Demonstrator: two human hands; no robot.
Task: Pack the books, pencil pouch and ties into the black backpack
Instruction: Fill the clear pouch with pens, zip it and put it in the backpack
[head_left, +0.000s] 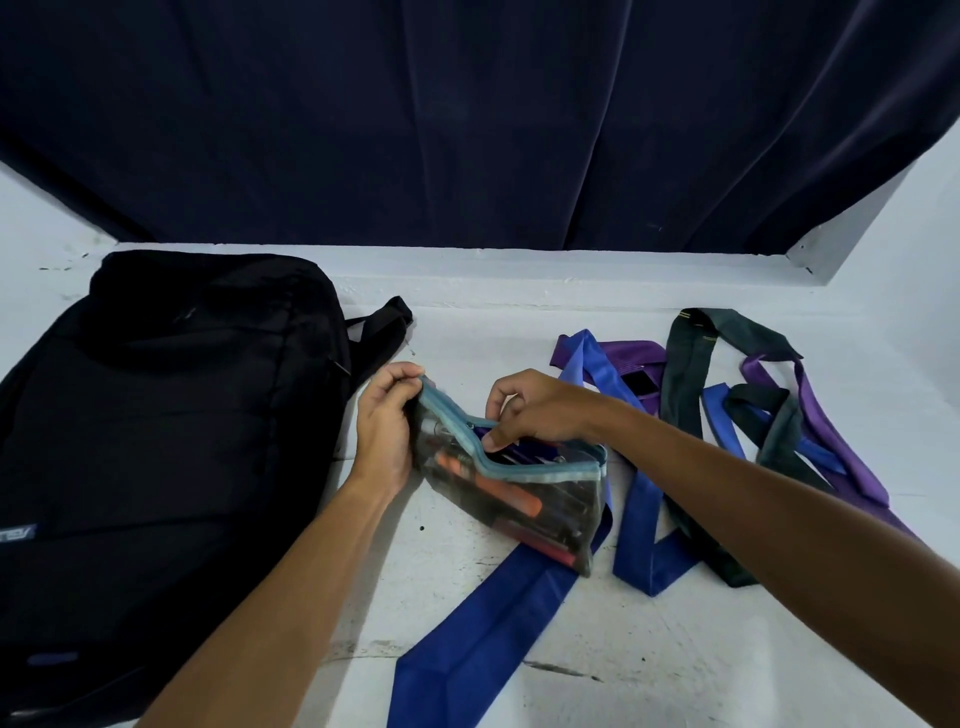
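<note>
Progress was early. You held the pencil pouch (511, 491) at table centre, still outside the black backpack (166, 441), which lay at 9 o'clock. Your left hand (387, 421) pinched the pouch's left end; your right hand (530, 410) pinched its teal zip edge, the mouth partly open. Ties (727, 415) in blue, purple and dark green sprawled from 6 to 3 o'clock, unpacked. Books were not in view; you could not tell whether the backpack already held them.
</note>
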